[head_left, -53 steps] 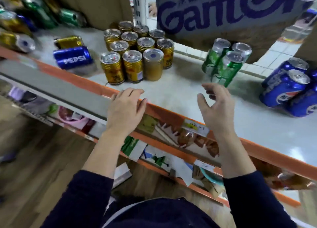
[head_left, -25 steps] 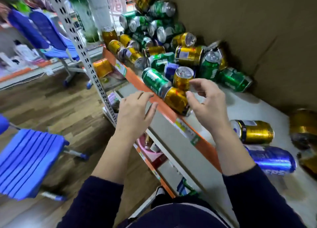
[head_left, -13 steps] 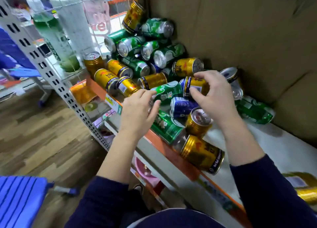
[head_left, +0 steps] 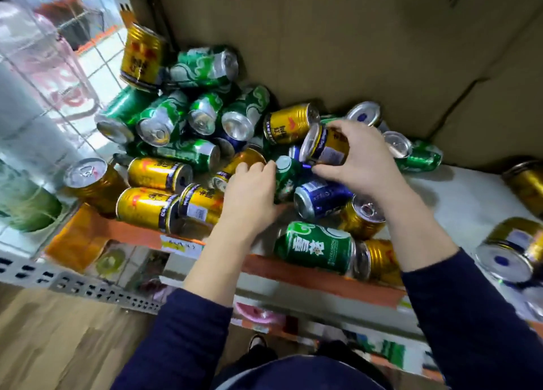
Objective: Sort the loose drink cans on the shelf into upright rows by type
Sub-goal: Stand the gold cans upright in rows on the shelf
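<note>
The shelf (head_left: 458,196), backed by brown cardboard (head_left: 352,52), carries no upright row anywhere in view, so on this stretch the sorting looks barely begun. Its left end holds a heap of cans (head_left: 202,116) in which all three types lie mixed on their sides: green ones stacked against the cardboard, gold ones along the orange front edge (head_left: 308,275), and a blue can (head_left: 320,196) buried in the middle. One green can (head_left: 314,248) lies right at that edge, touching a gold one beside it. A few more gold cans (head_left: 523,184) lie loose and blurred at the right. The right hand (head_left: 361,160) grasps a gold can (head_left: 326,146) round its body, tilted and raised just above the heap; this is probably the next one bound for a gold row. The left hand (head_left: 249,196) is curled down into the pile against a small green can (head_left: 285,178); whether it truly holds that can I cannot tell. Nearly everything is left to do.
</note>
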Motion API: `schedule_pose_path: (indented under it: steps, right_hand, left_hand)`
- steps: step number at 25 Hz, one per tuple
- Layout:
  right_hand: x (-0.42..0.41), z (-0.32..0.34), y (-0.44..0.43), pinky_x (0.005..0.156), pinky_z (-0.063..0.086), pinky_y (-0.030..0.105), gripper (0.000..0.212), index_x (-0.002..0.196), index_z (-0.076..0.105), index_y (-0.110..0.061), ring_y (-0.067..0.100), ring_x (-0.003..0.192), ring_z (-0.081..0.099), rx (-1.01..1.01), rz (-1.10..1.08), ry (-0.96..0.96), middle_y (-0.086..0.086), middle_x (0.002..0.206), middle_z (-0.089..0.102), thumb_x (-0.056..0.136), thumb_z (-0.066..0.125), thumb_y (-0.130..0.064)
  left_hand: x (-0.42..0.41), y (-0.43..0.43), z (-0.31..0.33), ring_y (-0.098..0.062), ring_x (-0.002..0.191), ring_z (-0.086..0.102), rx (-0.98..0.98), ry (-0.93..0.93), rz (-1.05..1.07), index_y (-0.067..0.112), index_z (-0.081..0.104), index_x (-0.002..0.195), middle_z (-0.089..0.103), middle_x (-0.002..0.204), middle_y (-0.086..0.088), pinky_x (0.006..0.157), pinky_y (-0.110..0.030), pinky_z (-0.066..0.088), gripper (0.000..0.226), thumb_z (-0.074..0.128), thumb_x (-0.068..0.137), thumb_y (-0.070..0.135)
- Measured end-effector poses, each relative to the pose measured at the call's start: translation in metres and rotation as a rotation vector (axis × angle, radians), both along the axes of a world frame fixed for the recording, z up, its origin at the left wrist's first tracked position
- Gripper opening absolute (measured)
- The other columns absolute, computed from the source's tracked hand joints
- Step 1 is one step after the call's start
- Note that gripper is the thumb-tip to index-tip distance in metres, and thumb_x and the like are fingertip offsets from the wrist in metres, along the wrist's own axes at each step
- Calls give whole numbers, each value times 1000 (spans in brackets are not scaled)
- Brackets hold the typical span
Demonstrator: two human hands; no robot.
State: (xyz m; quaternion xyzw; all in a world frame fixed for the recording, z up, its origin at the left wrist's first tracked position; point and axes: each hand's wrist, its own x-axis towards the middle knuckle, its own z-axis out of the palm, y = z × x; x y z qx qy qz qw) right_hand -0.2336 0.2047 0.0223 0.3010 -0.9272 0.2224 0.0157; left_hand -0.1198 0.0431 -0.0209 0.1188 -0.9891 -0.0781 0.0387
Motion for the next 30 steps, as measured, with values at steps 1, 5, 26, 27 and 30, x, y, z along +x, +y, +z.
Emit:
schedule_pose_path:
  steps: [1,5,26,27,30]
  right_hand:
    - [5,0,1,97,41,42,73,127,54,-23,29,112,52,-57,-9,0,4,121,59,62,76,-49]
    - [24,0,6,95,40,36,73,128,55,-22,24,109,53,-122,-45,21,2,118,61,63,81,-44]
    - [105,9,228,96,49,34,59,121,56,-34,7,108,60,-619,-423,106,-11,114,64,67,80,-42]
    - [116,8,255,96,48,29,58,121,55,-33,5,109,60,-633,-443,95,-13,113,64,68,80,-41]
    - [151,1,331,86,43,7,54,118,54,-33,-11,100,58,-658,-497,68,-25,105,62,71,81,-36]
  left_hand:
    - [-3,-1,0,-34,116,44,-1,-50,17,7,34,141,56,125,-11,90,-42,42,94,66,74,65]
    - [-10,0,-4,-32,114,48,7,-64,82,5,47,118,61,113,-11,78,-40,46,80,68,71,67]
    - [0,178,39,2,91,66,1052,441,-318,41,55,108,70,96,21,82,-29,55,41,63,75,64]
    - [3,205,36,3,88,65,1052,425,-348,45,54,103,69,94,23,78,-27,55,34,62,76,65]
    - [16,283,26,3,82,65,1099,371,-399,45,55,97,68,90,25,69,-22,54,31,63,75,65]
